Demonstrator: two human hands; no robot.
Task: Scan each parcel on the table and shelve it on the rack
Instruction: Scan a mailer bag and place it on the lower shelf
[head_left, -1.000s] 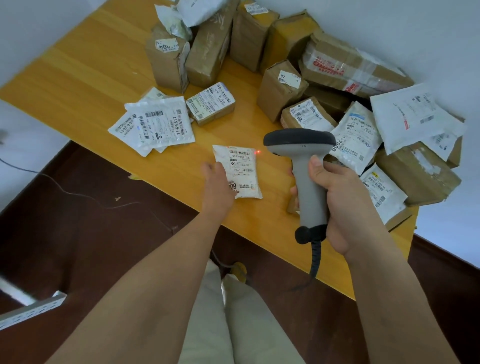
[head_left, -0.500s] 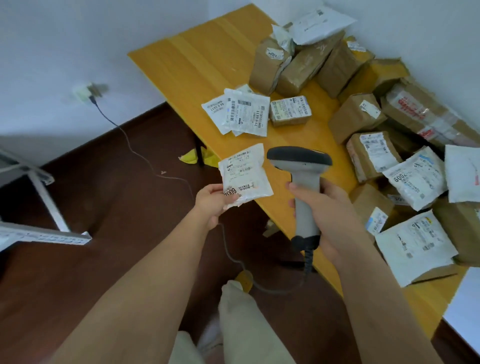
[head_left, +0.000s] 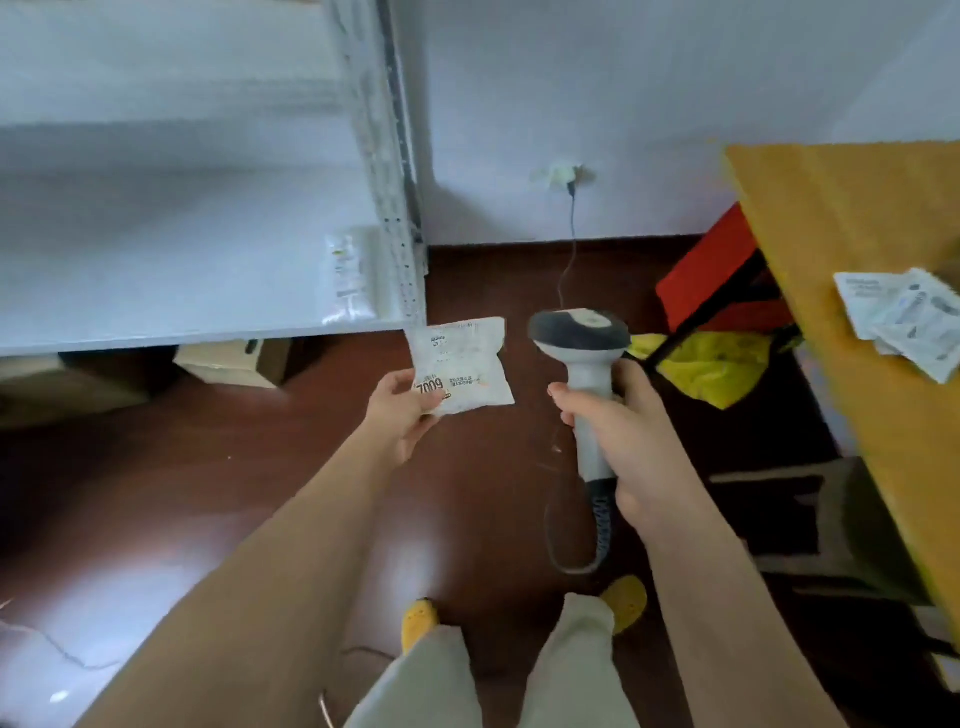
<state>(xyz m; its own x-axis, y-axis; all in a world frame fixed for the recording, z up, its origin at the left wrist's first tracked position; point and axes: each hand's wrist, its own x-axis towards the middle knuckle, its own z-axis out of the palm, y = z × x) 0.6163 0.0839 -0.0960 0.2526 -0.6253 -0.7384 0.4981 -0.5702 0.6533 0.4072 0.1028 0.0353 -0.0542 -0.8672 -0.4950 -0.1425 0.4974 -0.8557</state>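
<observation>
White parcel (head_left: 460, 365): a small flat pouch with a printed label, held in the air over the dark floor, just in front of the rack's right corner and touching no shelf.
Left hand (head_left: 402, 410): pinches the parcel's lower left corner, thumb on the label side, fingers curled under it.
Right hand (head_left: 621, 434): wrapped tightly round the grey handle of the scanner (head_left: 584, 364), whose dark head tilts up and away from the person; its coiled cable loops down toward the floor.
Rack (head_left: 208, 332): pale shelving at left, with a perforated upright at its right front corner. One white pouch (head_left: 347, 278) lies on the shelf beside that upright.
Under the rack: a cardboard box (head_left: 228, 361) on the floor.
Table (head_left: 857, 249): yellow wood at the right edge, well apart from the held parcel; a few white parcels (head_left: 904, 319) lie on it, blurred.
Floor: dark brown; a yellow bag (head_left: 717, 366) and a red box (head_left: 711, 270) sit below the table.
Wall: a socket (head_left: 563, 174) with a cable hanging down.
</observation>
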